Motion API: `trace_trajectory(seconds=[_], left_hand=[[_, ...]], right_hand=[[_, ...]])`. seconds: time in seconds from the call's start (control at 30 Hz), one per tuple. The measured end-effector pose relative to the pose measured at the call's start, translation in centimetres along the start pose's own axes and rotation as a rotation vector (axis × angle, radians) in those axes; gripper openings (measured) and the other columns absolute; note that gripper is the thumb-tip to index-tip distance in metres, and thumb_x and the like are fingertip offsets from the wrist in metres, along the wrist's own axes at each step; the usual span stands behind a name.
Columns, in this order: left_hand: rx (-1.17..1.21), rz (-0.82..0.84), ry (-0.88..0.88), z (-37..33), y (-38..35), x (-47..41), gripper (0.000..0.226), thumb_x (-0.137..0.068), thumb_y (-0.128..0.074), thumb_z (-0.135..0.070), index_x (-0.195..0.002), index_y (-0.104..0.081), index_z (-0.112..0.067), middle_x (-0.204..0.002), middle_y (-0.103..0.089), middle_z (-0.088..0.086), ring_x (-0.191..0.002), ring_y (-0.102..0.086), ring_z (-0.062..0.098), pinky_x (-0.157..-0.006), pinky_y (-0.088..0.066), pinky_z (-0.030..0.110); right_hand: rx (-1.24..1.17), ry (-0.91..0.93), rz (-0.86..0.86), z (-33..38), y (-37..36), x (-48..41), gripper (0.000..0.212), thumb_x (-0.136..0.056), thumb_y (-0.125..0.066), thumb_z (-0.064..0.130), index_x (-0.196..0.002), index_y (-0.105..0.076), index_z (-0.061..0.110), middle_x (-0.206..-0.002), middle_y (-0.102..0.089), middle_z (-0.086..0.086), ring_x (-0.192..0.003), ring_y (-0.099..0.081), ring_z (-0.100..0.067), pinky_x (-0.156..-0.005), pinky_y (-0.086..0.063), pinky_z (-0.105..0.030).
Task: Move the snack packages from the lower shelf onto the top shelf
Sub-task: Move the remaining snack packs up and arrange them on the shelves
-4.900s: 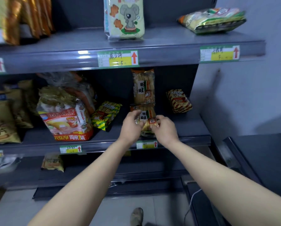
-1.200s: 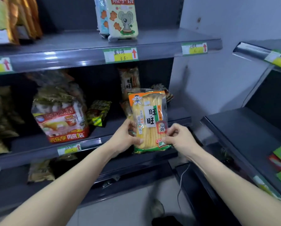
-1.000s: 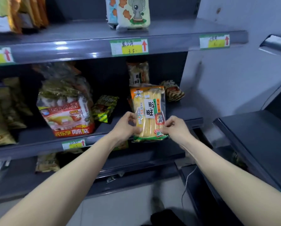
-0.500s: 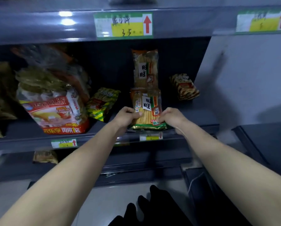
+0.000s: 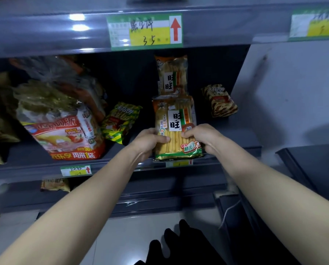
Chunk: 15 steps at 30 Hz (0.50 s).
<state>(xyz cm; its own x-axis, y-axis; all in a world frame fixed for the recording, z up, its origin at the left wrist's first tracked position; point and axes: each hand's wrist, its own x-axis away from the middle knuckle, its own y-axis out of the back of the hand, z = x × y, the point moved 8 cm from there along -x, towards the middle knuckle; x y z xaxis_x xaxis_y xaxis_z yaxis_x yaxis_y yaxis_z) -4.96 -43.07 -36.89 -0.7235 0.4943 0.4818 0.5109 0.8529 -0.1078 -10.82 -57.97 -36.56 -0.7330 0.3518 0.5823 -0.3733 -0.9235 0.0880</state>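
I hold an orange and green rice cracker pack point(image 5: 176, 121) upright at the front edge of the lower shelf point(image 5: 242, 144). My left hand point(image 5: 150, 139) grips its left side and my right hand point(image 5: 200, 133) grips its right side. A second pack of the same kind point(image 5: 172, 75) stands behind it against the shelf back. The front lip of the top shelf point(image 5: 45, 33) runs across the top of the view, and what lies on it is hidden.
On the lower shelf stand a big red and white snack bag point(image 5: 64, 129), a green and yellow striped pack point(image 5: 121, 121) and a brown striped pack point(image 5: 219, 101). A price tag with a red arrow point(image 5: 144, 31) sits on the top shelf's lip. A grey side unit point(image 5: 312, 165) stands to the right.
The rice cracker pack, held away from the shelf a second ago, is now back at the lower shelf's front edge. The view has tilted down and moved closer, hiding the top shelf's surface.
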Motion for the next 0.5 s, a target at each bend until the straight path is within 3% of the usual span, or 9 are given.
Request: trace_trajectory(seconds=[0.07, 0.17, 0.3, 0.33, 0.4, 0.43, 0.5], left_hand=[[-0.005, -0.007, -0.057, -0.9, -0.2, 0.1, 0.042, -0.082, -0.061, 0.008, -0.122, -0.051, -0.003, -0.093, -0.067, 0.004, -0.077, -0.065, 0.016, -0.052, -0.053, 0.02], [-0.052, -0.039, -0.168, -2.7, -0.6, -0.6, 0.052, -0.081, -0.06, 0.011, -0.129, -0.048, -0.007, -0.105, -0.066, 0.006, -0.08, -0.065, 0.017, -0.054, -0.053, 0.022], [-0.151, -0.144, -0.312, -5.0, -0.9, -2.4, 0.065, -0.079, -0.061, 0.013, -0.135, -0.042, -0.013, -0.125, -0.059, 0.008, -0.107, -0.06, 0.024, -0.085, -0.055, 0.037], [-0.167, -0.16, -0.339, -5.3, -1.1, -2.9, 0.065, -0.078, -0.06, 0.014, -0.135, -0.042, -0.012, -0.126, -0.058, 0.008, -0.109, -0.059, 0.023, -0.086, -0.054, 0.035], [-0.224, -0.189, -0.37, -5.3, -1.3, -3.8, 0.061, -0.079, -0.059, 0.013, -0.133, -0.043, -0.01, -0.124, -0.058, 0.008, -0.103, -0.056, 0.018, -0.073, -0.053, 0.016], [-0.266, -0.2, -0.373, -5.1, -1.5, -4.3, 0.06, -0.08, -0.059, 0.011, -0.134, -0.043, -0.009, -0.125, -0.057, 0.009, -0.102, -0.055, 0.016, -0.065, -0.049, 0.009], [-0.314, -0.221, -0.362, -4.6, -1.5, -5.5, 0.062, -0.084, -0.062, 0.004, -0.14, -0.038, -0.011, -0.132, -0.054, 0.009, -0.11, -0.054, 0.018, -0.065, -0.044, 0.007]], right_hand=[[-0.003, 0.047, -0.031, 0.9, 0.4, 0.4, 0.046, -0.077, -0.071, -0.002, -0.12, -0.054, 0.001, -0.1, -0.069, -0.014, -0.075, -0.068, -0.02, -0.045, -0.053, -0.024], [-0.018, 0.151, -0.087, 2.5, 1.0, 0.0, 0.059, -0.076, -0.071, -0.006, -0.129, -0.047, 0.005, -0.112, -0.066, -0.013, -0.089, -0.067, -0.023, -0.063, -0.056, -0.03], [-0.026, 0.321, -0.168, 4.5, 1.6, -1.3, 0.065, -0.074, -0.07, -0.009, -0.129, -0.043, 0.013, -0.117, -0.062, -0.009, -0.1, -0.062, -0.024, -0.083, -0.056, -0.039], [-0.008, 0.352, -0.193, 4.6, 1.7, -1.7, 0.066, -0.074, -0.071, -0.008, -0.129, -0.042, 0.015, -0.115, -0.062, -0.007, -0.102, -0.061, -0.025, -0.088, -0.054, -0.042], [0.032, 0.386, -0.221, 4.6, 1.9, -2.8, 0.065, -0.075, -0.071, -0.003, -0.128, -0.04, 0.017, -0.111, -0.061, -0.004, -0.105, -0.059, -0.025, -0.092, -0.052, -0.042], [0.059, 0.394, -0.235, 4.5, 1.9, -3.5, 0.062, -0.077, -0.07, 0.0, -0.128, -0.04, 0.016, -0.111, -0.06, -0.004, -0.105, -0.059, -0.024, -0.093, -0.051, -0.039], [0.076, 0.398, -0.248, 4.3, 2.2, -4.9, 0.053, -0.083, -0.064, 0.002, -0.129, -0.04, 0.012, -0.116, -0.059, -0.007, -0.104, -0.057, -0.024, -0.085, -0.051, -0.026]])
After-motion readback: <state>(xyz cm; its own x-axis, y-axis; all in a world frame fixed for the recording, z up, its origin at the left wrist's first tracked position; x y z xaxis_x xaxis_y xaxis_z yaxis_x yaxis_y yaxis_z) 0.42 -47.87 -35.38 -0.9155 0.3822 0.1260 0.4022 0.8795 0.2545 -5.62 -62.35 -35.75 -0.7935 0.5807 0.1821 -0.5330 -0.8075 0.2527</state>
